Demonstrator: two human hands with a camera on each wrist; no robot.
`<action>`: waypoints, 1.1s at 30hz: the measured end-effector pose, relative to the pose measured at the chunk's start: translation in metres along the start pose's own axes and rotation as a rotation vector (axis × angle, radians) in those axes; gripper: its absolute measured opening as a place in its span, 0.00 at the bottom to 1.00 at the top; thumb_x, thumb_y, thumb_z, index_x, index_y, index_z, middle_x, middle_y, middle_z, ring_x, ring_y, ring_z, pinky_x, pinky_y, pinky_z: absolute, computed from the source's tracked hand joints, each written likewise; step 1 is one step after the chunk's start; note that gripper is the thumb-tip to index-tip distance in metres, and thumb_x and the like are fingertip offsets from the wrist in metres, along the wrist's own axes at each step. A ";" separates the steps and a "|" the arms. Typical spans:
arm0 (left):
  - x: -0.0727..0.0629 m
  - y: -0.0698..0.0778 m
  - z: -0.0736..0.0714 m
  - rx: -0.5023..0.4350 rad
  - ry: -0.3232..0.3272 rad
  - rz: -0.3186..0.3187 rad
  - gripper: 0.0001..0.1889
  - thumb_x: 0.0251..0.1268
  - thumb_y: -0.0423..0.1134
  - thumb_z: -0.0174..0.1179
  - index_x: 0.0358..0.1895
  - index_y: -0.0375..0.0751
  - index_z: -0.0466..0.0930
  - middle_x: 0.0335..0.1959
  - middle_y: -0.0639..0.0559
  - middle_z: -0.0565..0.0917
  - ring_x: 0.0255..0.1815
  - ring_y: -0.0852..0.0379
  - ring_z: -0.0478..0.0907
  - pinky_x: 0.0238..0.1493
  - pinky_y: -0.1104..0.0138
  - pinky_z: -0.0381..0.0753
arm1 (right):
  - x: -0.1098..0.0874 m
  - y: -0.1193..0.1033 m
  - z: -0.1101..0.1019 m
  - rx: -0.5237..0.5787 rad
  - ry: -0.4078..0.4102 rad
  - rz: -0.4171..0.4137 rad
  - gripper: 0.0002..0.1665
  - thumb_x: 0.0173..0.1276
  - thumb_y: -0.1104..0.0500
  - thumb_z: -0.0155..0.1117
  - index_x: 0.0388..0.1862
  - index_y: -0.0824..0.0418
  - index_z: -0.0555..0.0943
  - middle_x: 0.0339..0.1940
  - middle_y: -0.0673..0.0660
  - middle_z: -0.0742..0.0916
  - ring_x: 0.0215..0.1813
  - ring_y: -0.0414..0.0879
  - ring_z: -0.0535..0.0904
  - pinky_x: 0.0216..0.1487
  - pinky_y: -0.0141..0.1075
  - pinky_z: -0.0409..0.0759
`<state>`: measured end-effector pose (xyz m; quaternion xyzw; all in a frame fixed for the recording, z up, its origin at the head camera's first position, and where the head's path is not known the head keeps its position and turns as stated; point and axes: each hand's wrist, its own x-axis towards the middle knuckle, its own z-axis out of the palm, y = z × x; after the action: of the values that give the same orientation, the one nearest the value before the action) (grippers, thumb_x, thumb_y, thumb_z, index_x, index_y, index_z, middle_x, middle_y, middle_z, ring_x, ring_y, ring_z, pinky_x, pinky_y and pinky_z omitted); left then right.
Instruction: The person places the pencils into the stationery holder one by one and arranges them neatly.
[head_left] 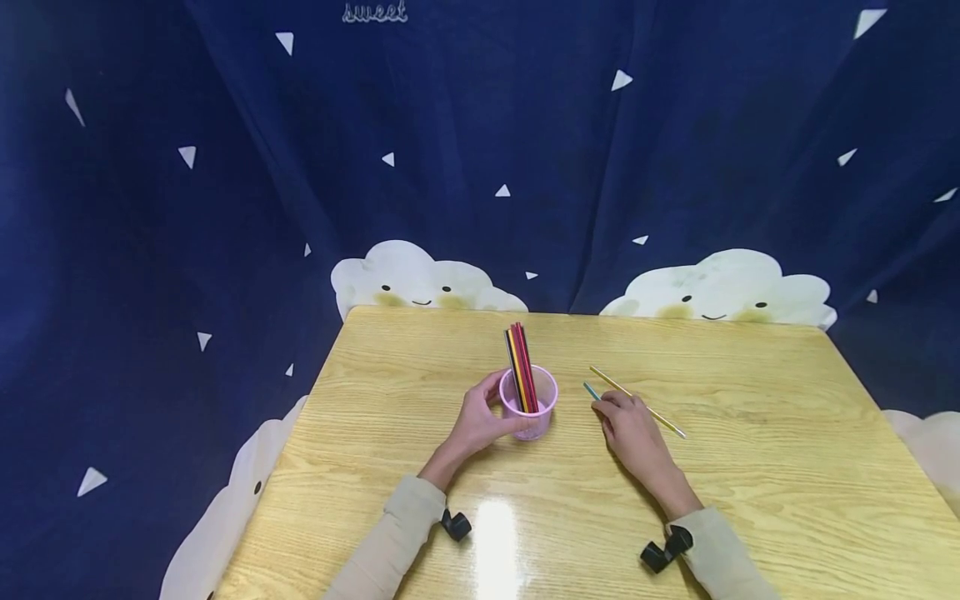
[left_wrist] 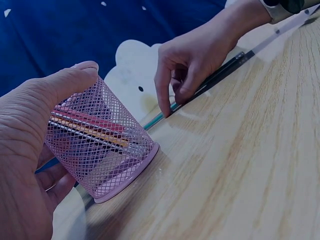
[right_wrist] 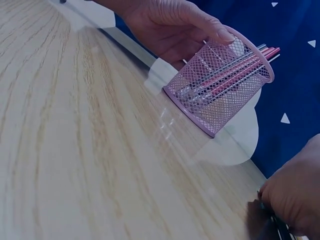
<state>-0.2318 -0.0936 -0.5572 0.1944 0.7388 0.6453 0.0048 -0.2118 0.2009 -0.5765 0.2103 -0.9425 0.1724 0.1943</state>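
Observation:
A pink mesh pen holder (head_left: 531, 429) stands on the wooden table, with several coloured pencils (head_left: 522, 367) leaning in it, red, yellow and dark ones among them. My left hand (head_left: 482, 417) holds the holder from its left side, thumb across the near wall and fingers around the far side. To the right, my right hand (head_left: 636, 435) is low at the tabletop and pinches a teal pencil (head_left: 590, 388) between thumb and index finger. Most of that pencil is hidden under the hand. Just beyond this hand lies a yellow pencil (head_left: 666, 423), slanting across the table and partly covered by the fingers.
The wooden table (head_left: 375, 400) reaches back to a dark blue curtain (head_left: 480, 108) printed with white triangles and smiling clouds. Black wrist mounts (head_left: 455, 525) sit at both sleeves. Light glares off the tabletop near the front.

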 end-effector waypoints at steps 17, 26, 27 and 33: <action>0.001 0.002 0.001 -0.034 0.001 0.006 0.46 0.45 0.27 0.82 0.73 0.30 0.70 0.65 0.34 0.81 0.65 0.35 0.79 0.71 0.44 0.75 | 0.005 -0.006 -0.004 0.096 0.065 0.012 0.11 0.64 0.70 0.68 0.45 0.67 0.89 0.47 0.64 0.88 0.46 0.61 0.84 0.48 0.54 0.83; -0.006 0.036 -0.002 -0.030 -0.010 0.030 0.43 0.46 0.24 0.79 0.70 0.23 0.71 0.62 0.29 0.81 0.63 0.31 0.79 0.69 0.40 0.75 | 0.019 -0.018 -0.022 0.289 0.164 0.020 0.15 0.62 0.74 0.66 0.47 0.65 0.88 0.43 0.59 0.88 0.37 0.48 0.83 0.35 0.41 0.85; -0.006 0.037 -0.002 -0.027 -0.007 0.033 0.43 0.46 0.24 0.79 0.70 0.23 0.71 0.62 0.29 0.82 0.63 0.31 0.79 0.69 0.41 0.76 | 0.021 -0.020 -0.025 0.318 0.174 0.020 0.15 0.62 0.74 0.66 0.47 0.66 0.88 0.44 0.59 0.88 0.36 0.46 0.83 0.33 0.39 0.84; -0.007 0.038 -0.001 -0.053 -0.004 0.025 0.43 0.46 0.24 0.79 0.70 0.23 0.70 0.62 0.28 0.81 0.63 0.28 0.78 0.68 0.39 0.75 | 0.033 -0.025 -0.036 0.395 0.246 -0.017 0.20 0.60 0.77 0.70 0.51 0.65 0.86 0.46 0.59 0.89 0.35 0.46 0.85 0.31 0.41 0.82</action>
<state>-0.2155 -0.0935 -0.5222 0.2046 0.7188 0.6644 0.0033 -0.2168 0.1837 -0.5246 0.2295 -0.8579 0.3763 0.2640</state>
